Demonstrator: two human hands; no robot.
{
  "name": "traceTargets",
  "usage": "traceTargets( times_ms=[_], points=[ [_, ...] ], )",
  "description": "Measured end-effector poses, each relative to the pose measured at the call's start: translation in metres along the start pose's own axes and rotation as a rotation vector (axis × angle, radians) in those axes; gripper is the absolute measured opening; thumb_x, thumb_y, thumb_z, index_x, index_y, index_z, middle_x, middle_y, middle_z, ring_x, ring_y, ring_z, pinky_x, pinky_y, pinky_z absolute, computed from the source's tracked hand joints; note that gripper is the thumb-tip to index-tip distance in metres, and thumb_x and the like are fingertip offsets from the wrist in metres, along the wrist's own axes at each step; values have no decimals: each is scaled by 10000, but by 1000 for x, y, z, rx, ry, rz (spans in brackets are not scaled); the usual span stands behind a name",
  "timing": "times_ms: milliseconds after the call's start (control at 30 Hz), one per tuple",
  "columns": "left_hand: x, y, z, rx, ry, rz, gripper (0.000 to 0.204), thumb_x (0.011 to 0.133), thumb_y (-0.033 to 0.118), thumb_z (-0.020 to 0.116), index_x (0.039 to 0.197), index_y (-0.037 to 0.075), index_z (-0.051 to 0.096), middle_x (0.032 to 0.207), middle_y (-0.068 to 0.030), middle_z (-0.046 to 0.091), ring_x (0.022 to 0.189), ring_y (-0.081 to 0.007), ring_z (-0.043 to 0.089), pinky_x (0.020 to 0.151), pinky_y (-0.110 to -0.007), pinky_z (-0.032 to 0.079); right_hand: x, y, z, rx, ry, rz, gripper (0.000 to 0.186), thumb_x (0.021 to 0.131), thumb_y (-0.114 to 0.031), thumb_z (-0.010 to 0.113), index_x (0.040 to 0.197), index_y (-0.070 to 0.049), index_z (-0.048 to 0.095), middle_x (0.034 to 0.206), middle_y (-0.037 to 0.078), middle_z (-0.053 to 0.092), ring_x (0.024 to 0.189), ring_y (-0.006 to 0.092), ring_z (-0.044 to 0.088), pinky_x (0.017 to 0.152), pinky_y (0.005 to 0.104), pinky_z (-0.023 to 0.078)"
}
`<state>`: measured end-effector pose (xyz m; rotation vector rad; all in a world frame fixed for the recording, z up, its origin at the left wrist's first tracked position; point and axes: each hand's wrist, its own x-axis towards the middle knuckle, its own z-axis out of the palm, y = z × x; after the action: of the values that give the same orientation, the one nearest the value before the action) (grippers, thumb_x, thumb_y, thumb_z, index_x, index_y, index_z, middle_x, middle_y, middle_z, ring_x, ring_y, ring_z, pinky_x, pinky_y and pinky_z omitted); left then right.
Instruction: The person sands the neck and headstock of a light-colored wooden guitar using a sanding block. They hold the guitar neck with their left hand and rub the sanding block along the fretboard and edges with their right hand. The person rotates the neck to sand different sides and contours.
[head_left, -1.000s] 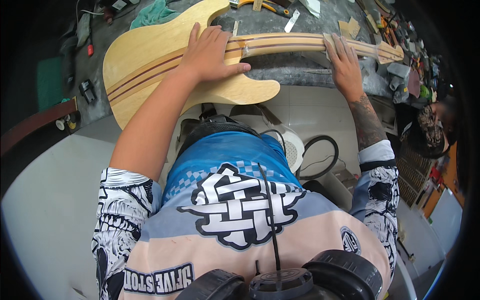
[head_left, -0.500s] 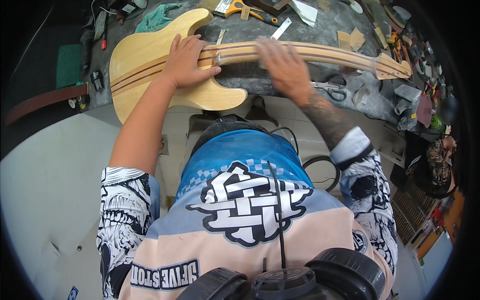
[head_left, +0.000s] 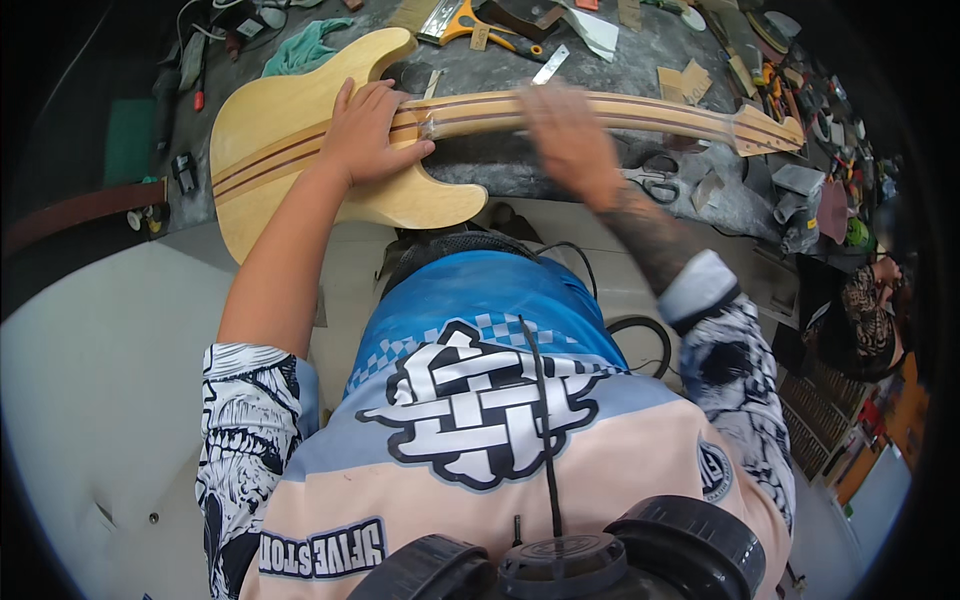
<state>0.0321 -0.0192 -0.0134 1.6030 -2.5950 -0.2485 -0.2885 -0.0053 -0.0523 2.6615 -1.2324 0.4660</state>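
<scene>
An unfinished pale-wood electric guitar [head_left: 275, 105] with dark stripes along its middle lies back up on the grey workbench, its neck pointing right. My left hand [head_left: 365, 135] rests flat on the body beside the neck joint, fingers and thumb spread. A shiny clear strip [head_left: 427, 122] wraps the neck just past that hand. Over the neck is my right hand [head_left: 568, 140], smeared by motion. Its fingertips are blurred, and whether anything lies under them is hidden. The headstock [head_left: 768, 132] reaches the bench's right side.
Scissors [head_left: 655, 178] lie on the workbench [head_left: 480, 160] below the neck. Beyond the guitar are a green cloth [head_left: 303, 48], an orange-handled tool [head_left: 468, 20], a white strip [head_left: 550, 64] and cardboard pieces [head_left: 685, 80]. Tools crowd the right. Another person's arm [head_left: 868, 310] shows at far right.
The whole view has shifted slightly. My right hand stays over the same part of the neck, blurred in both frames. The left hand keeps its place on the body.
</scene>
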Motion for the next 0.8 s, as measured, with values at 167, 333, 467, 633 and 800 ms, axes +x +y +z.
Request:
traceTargets(
  times_ms=[167,333,467,633,800],
  points=[
    [1,-1,2,1,1,10,714,791,570,717,1301,88,584,1378,-126,580,1441,-295,392,1243,-546,97,45,-74,24,14,92,-59,661,901,-187,572,1523,-65,384,1518,154,456,1400,316,440,1173,532,321],
    [-3,0,-4,-29,10,7,691,781,545,736,1282,92,589,1356,-125,586,1433,-300,399,1242,-545,102,-1,-9,3,-196,-51,27,694,887,-164,555,1549,-105,356,1549,126,429,1432,296,412,1180,525,312],
    [-1,2,-6,-19,-15,2,720,789,582,713,1294,83,591,1374,-125,579,1436,-290,393,1247,-533,91,-77,106,-51,-251,-89,205,641,961,-258,569,1551,-120,362,1533,98,457,1439,285,404,1205,530,252],
    [-2,-5,-1,-6,0,10,720,786,585,713,1288,82,595,1369,-124,576,1431,-290,397,1243,-534,94,-105,140,-83,-320,-64,276,689,973,-450,603,1543,-140,373,1550,84,439,1450,299,385,1216,528,211],
    [-1,-5,-1,-4,5,33,686,777,520,740,1299,104,584,1349,-121,588,1416,-316,410,1233,-552,113,-40,39,-23,-7,25,191,817,865,-409,724,1516,-59,378,1531,165,428,1434,380,380,1197,541,264]
  ],
)
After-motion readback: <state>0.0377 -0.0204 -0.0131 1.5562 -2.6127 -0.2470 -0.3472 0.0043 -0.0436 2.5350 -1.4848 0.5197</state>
